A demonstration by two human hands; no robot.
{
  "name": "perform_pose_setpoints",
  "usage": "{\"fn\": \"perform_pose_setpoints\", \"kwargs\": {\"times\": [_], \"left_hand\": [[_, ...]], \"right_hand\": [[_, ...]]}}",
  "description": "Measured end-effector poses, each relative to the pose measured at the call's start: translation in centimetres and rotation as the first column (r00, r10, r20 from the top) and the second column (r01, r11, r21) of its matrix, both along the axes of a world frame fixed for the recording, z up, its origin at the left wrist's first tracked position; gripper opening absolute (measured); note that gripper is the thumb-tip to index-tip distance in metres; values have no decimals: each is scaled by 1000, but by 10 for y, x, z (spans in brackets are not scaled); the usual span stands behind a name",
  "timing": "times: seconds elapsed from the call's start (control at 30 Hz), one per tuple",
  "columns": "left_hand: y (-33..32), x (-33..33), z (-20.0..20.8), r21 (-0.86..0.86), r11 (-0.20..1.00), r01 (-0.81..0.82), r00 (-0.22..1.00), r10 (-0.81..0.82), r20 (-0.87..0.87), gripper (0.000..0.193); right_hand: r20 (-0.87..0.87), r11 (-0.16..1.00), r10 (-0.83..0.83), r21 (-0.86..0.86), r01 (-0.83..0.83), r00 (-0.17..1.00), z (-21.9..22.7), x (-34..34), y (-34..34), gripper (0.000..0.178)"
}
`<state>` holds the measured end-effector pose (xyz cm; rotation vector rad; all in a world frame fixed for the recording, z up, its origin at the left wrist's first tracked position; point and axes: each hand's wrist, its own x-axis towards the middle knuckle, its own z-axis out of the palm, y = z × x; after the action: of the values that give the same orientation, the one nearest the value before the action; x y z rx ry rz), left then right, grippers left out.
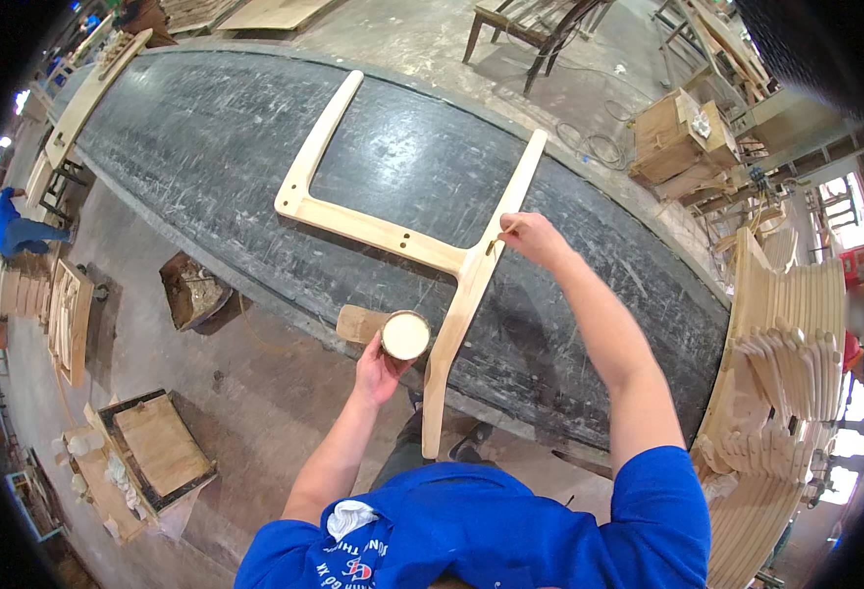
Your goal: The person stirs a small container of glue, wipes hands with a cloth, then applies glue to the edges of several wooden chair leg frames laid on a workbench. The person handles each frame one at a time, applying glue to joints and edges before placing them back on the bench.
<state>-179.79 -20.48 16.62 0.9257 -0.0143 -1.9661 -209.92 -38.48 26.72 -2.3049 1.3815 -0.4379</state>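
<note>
My left hand (381, 371) is closed around a round cup of cream-coloured liquid (405, 336), held at the near edge of the dark table. A pale wooden furniture frame (373, 232) lies on the table, with two arms pointing away and one long leg reaching toward me. Several dark round holes show along its crosspiece and corner. Over the joint of the right-hand leg, my right hand (532, 239) pinches a thin stick (497, 237), its tip at a dark hole in the wood. My fingers partly hide the stick.
The long dark table (196, 118) has a scuffed top. Beside the cup is a flat wooden piece (361, 323) at the table edge. Stacked wooden parts (775, 363) stand at the right. A bin (194, 292) and a cart (160, 450) are on the left floor; a person (22, 228) is farther off.
</note>
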Motion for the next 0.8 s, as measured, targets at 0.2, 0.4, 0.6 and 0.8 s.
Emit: {"fn": "perform_pose_setpoints", "kwargs": {"times": [0.2,0.4,0.6,0.8], "left_hand": [[17,-6,-1,-39,999,-23,1000,23,4,42],[43,-30,9,-65,998,-15,998,19,61,43],[71,-119,36,-164,977,135,989,-144,-44,42],[162,-229,37,-213,956,202,976,-215,-41,49]], "right_hand": [[-205,896,436,2,-445,876,22,-20,13,11],[570,924,-364,319,209,737,21,-33,66,11],[782,822,-548,436,367,296,56,-173,175,23],[753,700,-391,-130,702,529,236,-344,379,22]]}}
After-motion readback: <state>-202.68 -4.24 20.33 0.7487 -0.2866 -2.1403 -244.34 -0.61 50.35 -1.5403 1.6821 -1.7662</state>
